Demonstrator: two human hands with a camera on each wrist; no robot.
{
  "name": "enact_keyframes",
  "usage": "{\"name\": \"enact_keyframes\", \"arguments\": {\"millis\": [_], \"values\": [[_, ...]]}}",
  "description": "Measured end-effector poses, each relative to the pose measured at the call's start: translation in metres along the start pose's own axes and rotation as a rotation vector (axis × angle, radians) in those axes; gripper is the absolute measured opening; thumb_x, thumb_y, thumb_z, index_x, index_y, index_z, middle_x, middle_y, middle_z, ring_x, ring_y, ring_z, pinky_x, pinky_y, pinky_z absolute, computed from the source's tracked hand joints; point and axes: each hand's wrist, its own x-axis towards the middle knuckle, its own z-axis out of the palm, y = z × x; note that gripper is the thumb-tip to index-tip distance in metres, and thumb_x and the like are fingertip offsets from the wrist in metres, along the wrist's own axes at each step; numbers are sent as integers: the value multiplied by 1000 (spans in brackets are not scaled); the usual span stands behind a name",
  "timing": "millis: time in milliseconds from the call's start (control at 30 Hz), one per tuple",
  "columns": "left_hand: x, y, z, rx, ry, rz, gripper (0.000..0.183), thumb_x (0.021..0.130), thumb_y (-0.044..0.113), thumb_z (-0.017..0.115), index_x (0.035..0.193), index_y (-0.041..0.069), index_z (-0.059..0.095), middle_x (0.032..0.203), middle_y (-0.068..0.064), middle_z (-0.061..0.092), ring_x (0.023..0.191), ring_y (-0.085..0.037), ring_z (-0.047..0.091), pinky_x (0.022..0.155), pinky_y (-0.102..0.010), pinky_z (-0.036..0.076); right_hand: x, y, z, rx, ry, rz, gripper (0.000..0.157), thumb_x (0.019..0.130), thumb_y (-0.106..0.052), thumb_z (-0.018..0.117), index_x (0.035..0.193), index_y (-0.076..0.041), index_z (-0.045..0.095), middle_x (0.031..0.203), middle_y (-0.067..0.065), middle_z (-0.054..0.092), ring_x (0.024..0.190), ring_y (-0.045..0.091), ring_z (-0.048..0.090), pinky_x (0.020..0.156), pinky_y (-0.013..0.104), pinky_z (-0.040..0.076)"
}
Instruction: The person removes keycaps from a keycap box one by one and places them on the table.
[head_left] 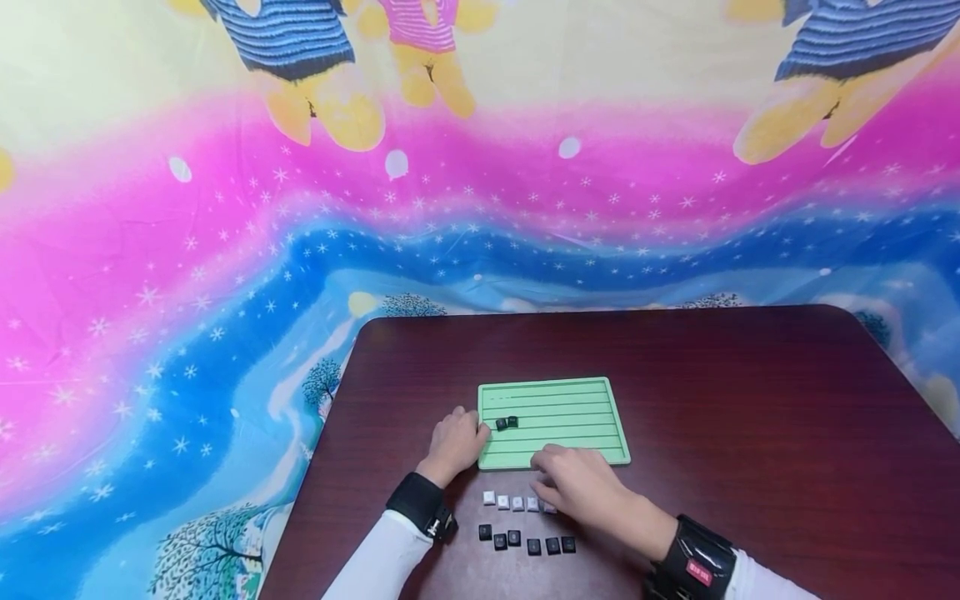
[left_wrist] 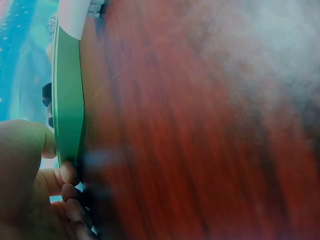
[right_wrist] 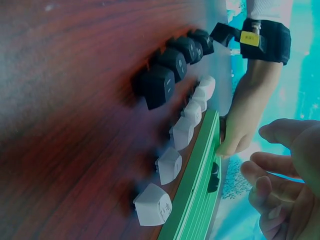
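A light green ridged tray (head_left: 570, 408) lies on the table. My left hand (head_left: 457, 442) pinches its left edge; in the left wrist view the thumb is at the upper face of the tray (left_wrist: 69, 105) and a fingertip at its lower corner. Two black keycaps (head_left: 513, 422) sit side by side on the tray's left part. My right hand (head_left: 581, 483) hovers over the tray's near edge, fingers loosely bent, nothing between them. Beneath and beside it runs a row of white keycaps (head_left: 517, 503), the right end partly hidden by the hand. Several black keycaps (head_left: 533, 547) form a nearer, uneven row.
The dark red-brown wooden table (head_left: 750, 400) has rounded far corners. Behind it hangs a colourful printed cloth (head_left: 525, 183) with snowflakes and cartoon figures. Black straps with cameras are on both wrists, below white sleeves (head_left: 382, 558).
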Motion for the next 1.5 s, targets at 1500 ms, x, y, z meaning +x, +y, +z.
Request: {"name": "enact_keyframes", "arguments": {"millis": [1500], "values": [[2,-2,3,21,-6,1,34,98,26,52,67,14,47,71,-3,44,58,-18,40,55,-32,34,54,19,23,2,-15,132,15,84,-26,78,91,-13,73,78,-5,67,61,7,57,50,23,44]]}}
